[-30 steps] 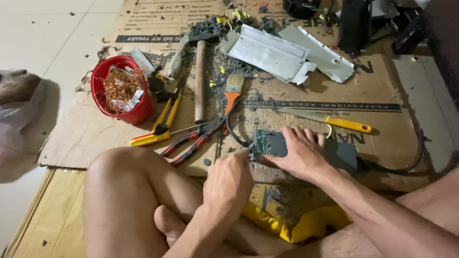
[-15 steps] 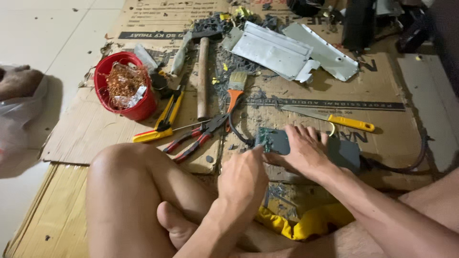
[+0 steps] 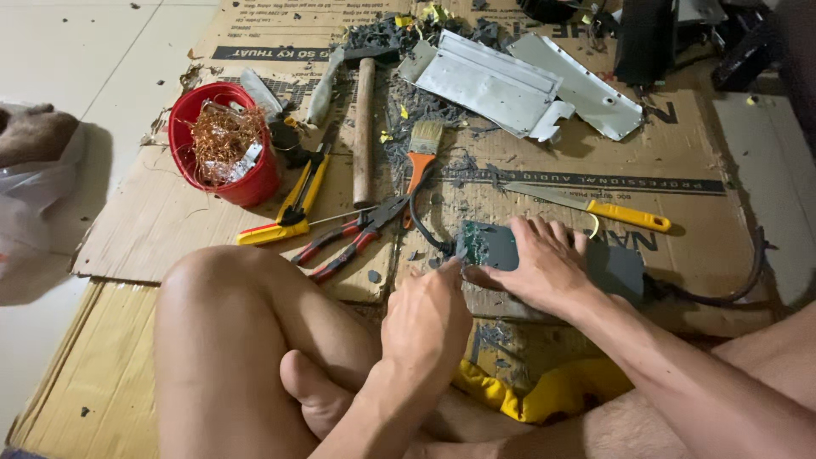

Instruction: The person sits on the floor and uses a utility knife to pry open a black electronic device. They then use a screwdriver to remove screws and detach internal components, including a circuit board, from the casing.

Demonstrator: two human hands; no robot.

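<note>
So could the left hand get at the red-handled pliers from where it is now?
Probably yes. The left hand sits at the grey box, and the red-handled pliers lie just beyond it on bare cardboard, with nothing between; only the raised knee crowds that side.

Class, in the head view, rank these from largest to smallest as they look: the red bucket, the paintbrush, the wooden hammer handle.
1. Red bucket, clearly the bulkiest.
2. Wooden hammer handle, the longest but slim.
3. Paintbrush, the shortest and smallest.
All lie at a similar distance, so the order looks safe.
</note>
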